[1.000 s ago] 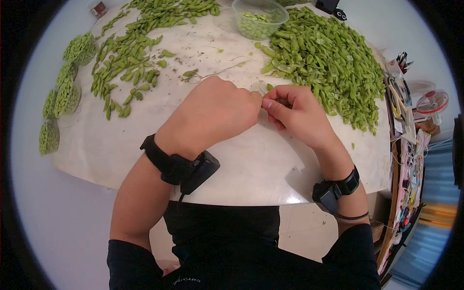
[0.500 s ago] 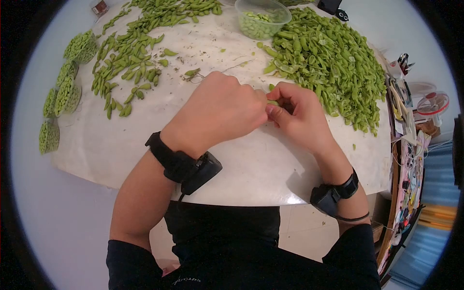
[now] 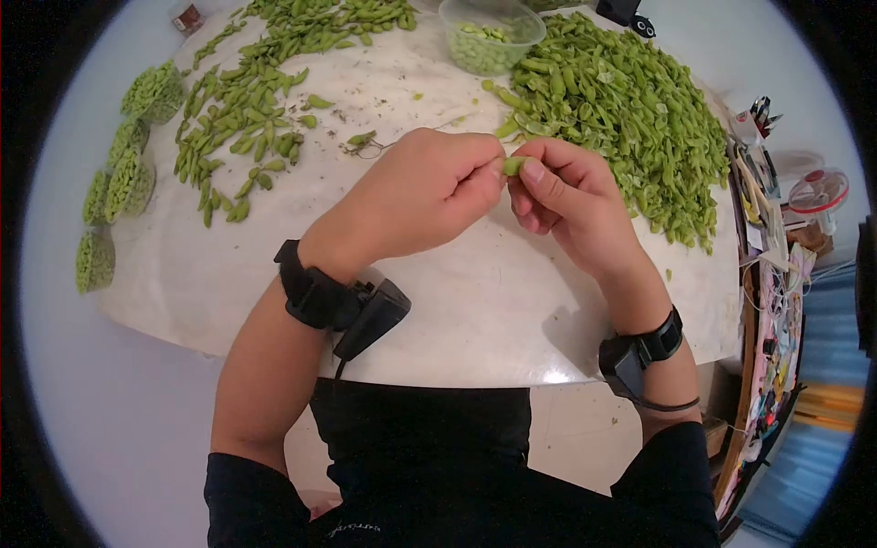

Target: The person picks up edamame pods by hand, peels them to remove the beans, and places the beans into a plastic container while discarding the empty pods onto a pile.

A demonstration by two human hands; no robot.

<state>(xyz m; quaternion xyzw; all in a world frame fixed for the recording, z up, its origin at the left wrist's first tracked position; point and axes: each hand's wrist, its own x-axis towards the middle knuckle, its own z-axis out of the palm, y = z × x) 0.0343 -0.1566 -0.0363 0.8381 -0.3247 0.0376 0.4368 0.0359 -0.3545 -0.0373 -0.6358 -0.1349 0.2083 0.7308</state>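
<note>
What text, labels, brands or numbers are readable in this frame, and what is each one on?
No text here reads clearly.
Black garment: a small pale print, too blurred to read.
Small red item, top left of the view: any label is too small to read.
Green pod, pinched between left hand and right hand: no marking.

Tabletop: round white stone-look tabletop [image 3: 475,292], smooth, glossy sheen at the near rim, speckled with dry bits farther back.
Bowl: clear round plastic bowl [image 3: 541,27], thin, shiny.
Pod: small green bean pod [image 3: 513,165], matt skin.
Straps: black wrist straps [image 3: 306,294], matt, rubbery.
Sleeves: black cloth sleeves [image 3: 247,498], matt.
</note>
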